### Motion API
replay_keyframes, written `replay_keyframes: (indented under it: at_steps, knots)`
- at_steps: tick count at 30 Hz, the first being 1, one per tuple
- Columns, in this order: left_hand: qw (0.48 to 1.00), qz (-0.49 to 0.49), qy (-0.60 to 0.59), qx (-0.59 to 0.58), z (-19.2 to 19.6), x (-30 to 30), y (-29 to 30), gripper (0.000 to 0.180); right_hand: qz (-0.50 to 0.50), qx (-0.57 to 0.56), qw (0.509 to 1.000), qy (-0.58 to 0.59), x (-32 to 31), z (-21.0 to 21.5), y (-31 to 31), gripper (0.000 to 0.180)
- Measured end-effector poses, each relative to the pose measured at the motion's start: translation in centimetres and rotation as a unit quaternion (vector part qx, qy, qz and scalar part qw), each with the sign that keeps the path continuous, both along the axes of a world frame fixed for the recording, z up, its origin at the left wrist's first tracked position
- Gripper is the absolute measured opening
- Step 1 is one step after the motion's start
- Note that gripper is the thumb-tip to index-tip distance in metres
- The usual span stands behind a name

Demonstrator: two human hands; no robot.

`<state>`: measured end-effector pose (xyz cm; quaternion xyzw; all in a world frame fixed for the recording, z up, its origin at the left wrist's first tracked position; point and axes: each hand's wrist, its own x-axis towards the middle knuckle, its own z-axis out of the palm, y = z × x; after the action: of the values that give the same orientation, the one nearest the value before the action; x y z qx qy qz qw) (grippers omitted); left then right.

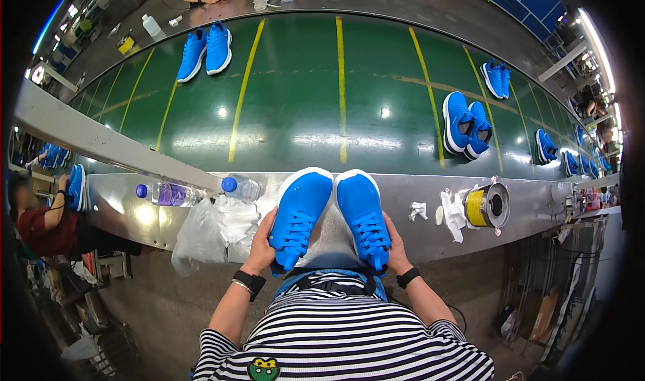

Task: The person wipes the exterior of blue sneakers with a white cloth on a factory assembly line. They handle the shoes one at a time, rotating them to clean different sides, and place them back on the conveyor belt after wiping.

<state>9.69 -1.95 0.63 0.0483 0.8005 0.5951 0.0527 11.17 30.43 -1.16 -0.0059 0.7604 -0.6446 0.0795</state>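
Side by side in front of me are two blue lace-up sneakers with white soles, toes pointing away toward the conveyor belt. My left hand (pixel 263 242) is closed round the outer side of the left sneaker (pixel 297 209), near its heel. In the same way my right hand (pixel 396 244) grips the outer side of the right sneaker (pixel 363 213). The toes tilt slightly apart, over the metal ledge (pixel 403 184). Most of my fingers are hidden beneath the shoes.
A green conveyor belt (pixel 289 92) with yellow lines carries blue sneaker pairs, one pair (pixel 465 125) at right, another (pixel 205 50) far left. On the ledge are plastic bottles (pixel 171 194), white tissues (pixel 236 221) and a yellow-labelled can (pixel 487 206). A slanted metal beam (pixel 114 136) crosses at left; co-workers sit nearby.
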Motion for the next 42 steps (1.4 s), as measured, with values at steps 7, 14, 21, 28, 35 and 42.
replay_keyframes:
  at_steps: [7,14,21,28,35,42]
  knots:
    - [0.987,0.006,0.081,-0.135,0.7,0.3,-0.3,0.075,-0.008,0.125,0.99,0.066,0.3,0.2,0.5,0.069]
    - [0.973,0.027,0.117,-0.196,-0.3,0.9,-0.8,0.073,-0.026,0.235,0.963,0.132,0.5,1.3,0.7,0.073]
    - [0.968,0.043,0.139,-0.206,-0.4,1.6,-0.7,0.071,-0.037,0.259,0.951,0.167,0.8,1.9,0.8,0.072]
    - [0.959,0.05,0.155,-0.232,-0.4,1.7,-0.6,0.072,-0.053,0.277,0.944,0.17,1.3,2.0,0.3,0.071]
    - [0.943,0.081,0.159,-0.28,-0.1,1.6,0.6,0.076,-0.078,0.308,0.937,0.147,1.0,3.1,-1.5,0.072]
    - [0.907,0.064,0.055,-0.412,0.2,0.8,4.9,0.094,-0.059,0.439,0.891,0.098,-1.0,2.7,-4.8,0.082]
